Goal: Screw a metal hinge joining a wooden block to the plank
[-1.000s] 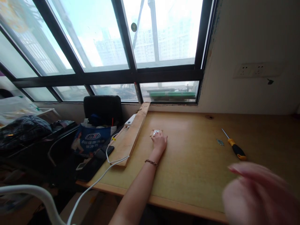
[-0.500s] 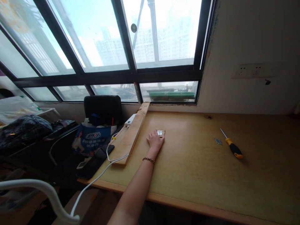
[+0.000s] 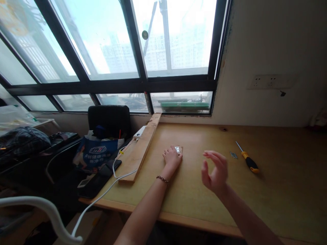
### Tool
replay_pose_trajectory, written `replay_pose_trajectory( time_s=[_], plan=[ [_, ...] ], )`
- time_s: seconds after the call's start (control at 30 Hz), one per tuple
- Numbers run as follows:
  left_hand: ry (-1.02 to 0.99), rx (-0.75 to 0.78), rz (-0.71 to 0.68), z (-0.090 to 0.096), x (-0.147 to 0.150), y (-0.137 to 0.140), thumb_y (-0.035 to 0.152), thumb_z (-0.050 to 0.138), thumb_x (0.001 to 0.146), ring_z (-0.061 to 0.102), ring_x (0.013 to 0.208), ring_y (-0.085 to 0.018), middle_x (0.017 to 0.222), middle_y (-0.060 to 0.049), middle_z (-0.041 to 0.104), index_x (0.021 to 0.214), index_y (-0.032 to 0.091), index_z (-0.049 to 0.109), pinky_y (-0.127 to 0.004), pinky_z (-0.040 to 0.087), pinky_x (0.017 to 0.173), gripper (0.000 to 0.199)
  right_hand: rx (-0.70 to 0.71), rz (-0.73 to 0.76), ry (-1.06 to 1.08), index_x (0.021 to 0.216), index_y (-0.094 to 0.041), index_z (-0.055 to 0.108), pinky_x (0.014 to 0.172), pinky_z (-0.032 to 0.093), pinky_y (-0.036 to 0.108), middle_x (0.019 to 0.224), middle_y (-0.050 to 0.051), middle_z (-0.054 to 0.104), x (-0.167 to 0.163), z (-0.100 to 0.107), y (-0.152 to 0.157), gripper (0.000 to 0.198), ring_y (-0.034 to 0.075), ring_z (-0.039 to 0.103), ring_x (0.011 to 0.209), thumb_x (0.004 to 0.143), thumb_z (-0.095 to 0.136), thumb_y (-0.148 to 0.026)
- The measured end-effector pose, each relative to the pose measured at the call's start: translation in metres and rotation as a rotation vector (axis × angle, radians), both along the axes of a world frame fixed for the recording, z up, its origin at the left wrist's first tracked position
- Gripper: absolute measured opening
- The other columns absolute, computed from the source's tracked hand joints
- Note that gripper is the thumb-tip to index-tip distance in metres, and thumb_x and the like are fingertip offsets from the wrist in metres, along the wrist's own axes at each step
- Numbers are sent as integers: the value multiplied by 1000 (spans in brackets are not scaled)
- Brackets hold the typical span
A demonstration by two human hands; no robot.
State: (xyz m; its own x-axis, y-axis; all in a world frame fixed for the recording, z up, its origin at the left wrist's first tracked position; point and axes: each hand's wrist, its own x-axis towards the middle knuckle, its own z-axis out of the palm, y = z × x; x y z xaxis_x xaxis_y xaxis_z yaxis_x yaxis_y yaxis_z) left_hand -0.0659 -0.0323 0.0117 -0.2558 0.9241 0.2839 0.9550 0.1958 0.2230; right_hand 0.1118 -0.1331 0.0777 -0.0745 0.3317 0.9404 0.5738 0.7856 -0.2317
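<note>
My left hand (image 3: 172, 158), a beaded bracelet at its wrist, is closed around a small wooden block (image 3: 181, 149) lying on the table. A silver metal hinge (image 3: 177, 149) sits on top of the block, its near part covered by my fingers. Above the table to the right, my right hand (image 3: 216, 170) is raised with its thumb and fingers apart and nothing between them. A screwdriver (image 3: 249, 162) with a yellow and black handle lies further right. Several screws (image 3: 233, 155) are beside its shaft.
A long wooden plank (image 3: 140, 153) lies along the left of the table (image 3: 199, 211), with a white power strip (image 3: 139, 132) and white cable (image 3: 97, 200) by it. Further left are a dark phone-like object (image 3: 99, 180), a blue bag (image 3: 94, 153) and a black chair (image 3: 109, 120).
My right hand has come into view from the lower right and is raised above the table. My left hand stays at the block. The view has shifted slightly.
</note>
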Motion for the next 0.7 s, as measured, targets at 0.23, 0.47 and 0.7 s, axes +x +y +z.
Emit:
replay_pose_trajectory(
  time_s=[0.23,0.47,0.7],
  plan=[
    [23,-56,-83,7,17,-13,44,53,72,48,97,-32,106,-19,55,113,12,49,-42,35,80,52,-483,-73,-171,112,-14,47,80,48,36,97,10,59,0,-77,78,32,20,57,88,82,37,-10],
    [31,-81,-143,21,11,-14,58,47,75,49,95,-31,100,-18,57,106,13,54,-41,37,78,56,-692,-69,-138,109,-14,49,78,48,34,93,9,59,2,-82,75,31,19,57,84,81,38,-12],
    [107,168,194,45,-97,15,54,50,76,38,111,-36,113,-26,48,111,2,47,-45,30,90,63,-716,-66,-102,107,-13,51,77,48,32,91,9,60,4,-79,78,30,19,58,82,81,38,-12]
  ],
)
